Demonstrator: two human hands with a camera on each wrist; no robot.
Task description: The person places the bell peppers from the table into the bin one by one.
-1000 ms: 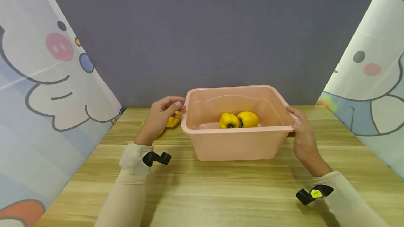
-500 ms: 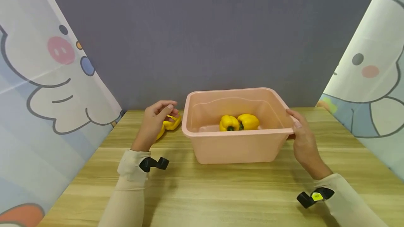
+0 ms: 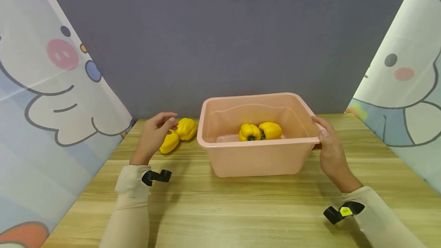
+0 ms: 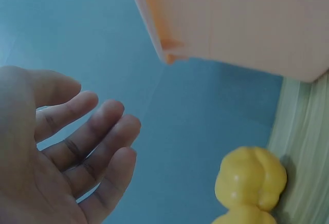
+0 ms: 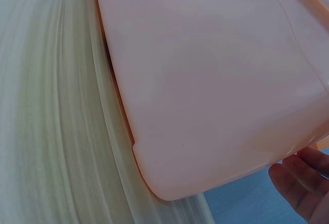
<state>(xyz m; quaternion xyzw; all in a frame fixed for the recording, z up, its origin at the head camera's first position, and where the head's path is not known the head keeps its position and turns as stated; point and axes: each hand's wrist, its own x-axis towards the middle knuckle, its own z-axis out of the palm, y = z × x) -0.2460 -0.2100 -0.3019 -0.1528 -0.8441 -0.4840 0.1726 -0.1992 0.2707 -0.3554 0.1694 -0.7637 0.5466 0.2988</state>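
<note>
- The left hand (image 3: 151,137) is held apart from the pink tub (image 3: 256,160), its fingers relaxed, slightly curved and parted.
- Just beside this hand, two glossy, lobed yellow peppers (image 3: 187,129) are placed side by side on the wood-grained table (image 3: 241,209).
- Inside the tub, which is shaped smooth with round corners, two similar peppers (image 3: 271,130) are seen with green stems.
- The tub's right rim is gripped by the right hand (image 3: 332,154).

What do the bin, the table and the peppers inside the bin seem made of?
Bin: probably plastic, smooth and faintly shiny, with a moulded rim.
Table: wood or wood-look laminate, satin, with grain streaks.
Peppers: shiny, lobed, with green stems; real vegetable or imitation, unclear.
</note>
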